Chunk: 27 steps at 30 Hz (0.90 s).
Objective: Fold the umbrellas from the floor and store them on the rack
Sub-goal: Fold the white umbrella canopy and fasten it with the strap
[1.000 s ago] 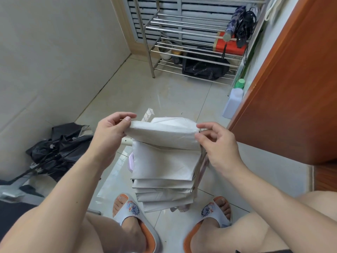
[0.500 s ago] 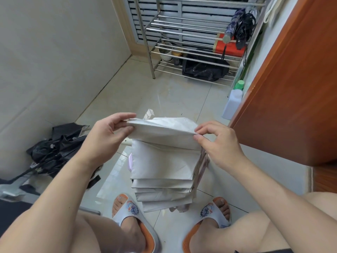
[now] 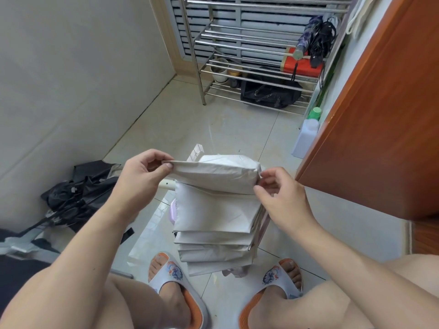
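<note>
Holding a white umbrella point(image 3: 215, 210) up between the knees, above the tiled floor point(image 3: 213, 129), canopy panels pleated into flat stacked layers. Left hand point(image 3: 140, 173) pinching the left corner of the top fold between thumb and curled fingers. Right hand point(image 3: 280, 195) at the right end of that same fold, fingers curled, fingertips touching the fabric edge; can't tell if actually gripping. Bit of lilac handle point(image 3: 172, 211) poking out at the left edge of the pleats.

Black umbrella point(image 3: 80, 193) lying unfolded in a heap on the floor by the left wall. Steel rack point(image 3: 249, 58) at the far wall, with two folded umbrellas point(image 3: 316, 41) leaning on a red box point(image 3: 301, 66) at its right end, black bag point(image 3: 270, 95) on the bottom shelf. White bottle point(image 3: 306, 136) with green cap by the wooden door point(image 3: 380, 115). White-and-orange slippers point(image 3: 175, 279) on both feet.
</note>
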### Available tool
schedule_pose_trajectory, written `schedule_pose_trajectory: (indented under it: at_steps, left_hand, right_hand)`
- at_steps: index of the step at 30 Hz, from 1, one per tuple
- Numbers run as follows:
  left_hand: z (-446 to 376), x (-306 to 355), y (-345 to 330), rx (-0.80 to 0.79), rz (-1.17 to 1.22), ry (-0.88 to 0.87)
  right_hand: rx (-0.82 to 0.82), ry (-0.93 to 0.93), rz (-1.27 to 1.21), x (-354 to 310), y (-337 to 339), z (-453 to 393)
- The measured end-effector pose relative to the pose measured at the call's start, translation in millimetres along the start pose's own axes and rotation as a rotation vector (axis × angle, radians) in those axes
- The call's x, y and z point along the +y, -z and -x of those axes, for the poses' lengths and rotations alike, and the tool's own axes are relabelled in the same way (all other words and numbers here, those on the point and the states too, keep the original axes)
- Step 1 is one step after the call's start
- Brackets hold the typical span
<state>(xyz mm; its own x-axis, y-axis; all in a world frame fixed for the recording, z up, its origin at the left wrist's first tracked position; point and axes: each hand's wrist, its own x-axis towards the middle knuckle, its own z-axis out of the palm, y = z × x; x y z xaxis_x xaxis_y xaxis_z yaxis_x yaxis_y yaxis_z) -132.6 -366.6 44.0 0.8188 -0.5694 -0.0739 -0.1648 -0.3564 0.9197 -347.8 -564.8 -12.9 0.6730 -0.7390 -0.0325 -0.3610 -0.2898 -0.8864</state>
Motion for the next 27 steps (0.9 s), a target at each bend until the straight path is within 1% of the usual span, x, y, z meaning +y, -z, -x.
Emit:
schedule_pose_trajectory:
  at_steps: [3,5,9,11,13,17,22,25,27]
  left_hand:
    - [-1,0,1,0.011,0.012,-0.001]
    - [0,1,0,0.014,0.017,-0.005]
    - [0,2,-1,-0.004,0.026,-0.002]
    - [1,2,-1,-0.017,0.044,-0.003]
    - [0,2,0,-0.018,0.054,-0.009]
    - [-1,2,3,-0.023,0.034,-0.015]
    - [0,3,1,-0.029,0.023,-0.01]
    - [0,5,-2,-0.015,0.046,-0.028]
    - [0,6,-1,-0.016,0.051,-0.046]
  right_hand:
    - [0.021,0.02,0.008,0,-2,-3]
    - [0.04,-0.004,-0.012,-2,0,-5]
    - [-0.011,-0.065,-0.172,-7,0,-7]
    - [0.022,-0.053,-0.283,-13,-1,-8]
    - [0.066,-0.039,-0.334,-17,-1,-10]
    - [0.068,0.015,-0.261,-16,0,-12]
    - [0.142,0.103,-0.141,-13,4,-12]
    - [0.097,0.127,-0.101,-13,6,-12]
    - [0.05,0.187,-0.027,-12,5,-11]
